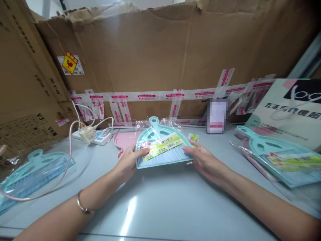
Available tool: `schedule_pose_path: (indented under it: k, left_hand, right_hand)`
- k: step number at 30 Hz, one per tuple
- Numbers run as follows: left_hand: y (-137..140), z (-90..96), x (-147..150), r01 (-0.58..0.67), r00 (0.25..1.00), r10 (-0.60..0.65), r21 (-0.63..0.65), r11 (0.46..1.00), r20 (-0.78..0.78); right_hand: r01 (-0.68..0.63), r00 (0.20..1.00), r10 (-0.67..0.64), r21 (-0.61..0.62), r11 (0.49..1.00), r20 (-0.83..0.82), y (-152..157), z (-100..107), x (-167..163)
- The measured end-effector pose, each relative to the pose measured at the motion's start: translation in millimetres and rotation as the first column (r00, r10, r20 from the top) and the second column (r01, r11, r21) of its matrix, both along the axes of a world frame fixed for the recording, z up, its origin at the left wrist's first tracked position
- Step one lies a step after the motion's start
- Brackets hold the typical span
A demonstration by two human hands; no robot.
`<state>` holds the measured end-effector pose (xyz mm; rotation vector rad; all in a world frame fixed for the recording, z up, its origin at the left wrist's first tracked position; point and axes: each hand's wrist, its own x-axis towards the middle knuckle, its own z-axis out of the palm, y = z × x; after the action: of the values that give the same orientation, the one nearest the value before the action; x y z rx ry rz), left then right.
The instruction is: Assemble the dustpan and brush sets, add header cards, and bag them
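Between my two hands is a turquoise dustpan [152,134] with a blue-bristled brush inside, wrapped in clear plastic with a yellow-green label. My left hand [129,162] grips its left edge, thumb on the front near the label. On the right edge, my right hand [203,159] is closed with its thumb over the front; a small yellow-green tag shows just above it. The fingers behind the dustpan are hidden. A pink dustpan [122,141] lies on the table behind, partly covered by the held one.
More wrapped turquoise dustpans lie at the left [37,164] and right, the right one [263,147] over a pink one. A power strip [102,137] with plugs and a looping cable [69,160] sits back left. A blurred phone [217,117] leans against the large cardboard box [150,53].
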<state>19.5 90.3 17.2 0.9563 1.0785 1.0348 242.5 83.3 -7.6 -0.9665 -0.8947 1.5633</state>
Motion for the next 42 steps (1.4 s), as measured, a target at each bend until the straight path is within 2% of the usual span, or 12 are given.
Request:
schedule_pose_path:
  k: [2,5,12,18,21,23,26,28,31,34,37,42]
  left_hand:
    - [1,-2.2,2,-0.033,0.999,0.032,-0.029,0.999,-0.025]
    - [0,-4.4,4,-0.065,0.996,0.061,-0.068,0.996,-0.070]
    - [-1,7.1,-7,0.244,0.969,-0.247,0.079,0.967,0.027]
    - [2,-7.6,-3,0.111,0.987,-0.098,0.094,0.989,-0.126]
    - [2,-5.2,-7,0.169,0.971,-0.139,0.151,0.974,-0.194]
    - [2,3.8,-16,0.303,0.944,-0.265,0.201,0.932,-0.195]
    - [3,15.5,-30,0.562,0.820,-0.456,0.336,0.756,-0.345]
    - [4,14.4,-32,0.632,0.753,-0.385,0.423,0.649,-0.533]
    - [4,0.1,-23,0.524,0.803,-0.138,0.577,0.626,-0.580]
    - [3,-13.6,-13,0.305,0.896,0.059,0.708,0.636,-0.439]
    - [3,-16.8,-11,0.138,0.916,0.224,0.785,0.603,-0.332]
    - [3,-16.7,-13,-0.044,0.932,0.308,0.781,0.623,-0.193]
  right_hand:
    - [-0.226,0.973,0.226,0.010,0.974,-0.043,-5,6,-2]
    - [-0.294,0.955,0.295,0.042,0.955,-0.038,-10,9,-4]
    - [-0.007,1.000,0.008,-0.017,1.000,0.026,-5,3,-8]
    - [0.122,0.993,-0.122,-0.099,0.988,0.004,-7,4,-15]
    - [0.147,0.987,-0.155,-0.150,0.978,-0.042,-6,3,-14]
    - [0.158,0.983,-0.171,-0.161,0.974,-0.073,-5,4,-12]
    - [0.177,0.978,-0.191,-0.161,0.971,-0.083,-4,7,-11]
    - [0.175,0.980,-0.187,-0.145,0.974,-0.073,-4,9,-10]
    - [0.145,0.988,-0.148,-0.089,0.985,-0.035,-5,9,-10]
    - [0.081,0.996,-0.081,0.006,0.997,0.047,-6,7,-10]
    - [-0.013,0.988,-0.008,0.141,0.990,0.151,-7,4,-8]
    - [-0.090,0.939,-0.095,0.503,0.860,0.331,-9,1,-2]
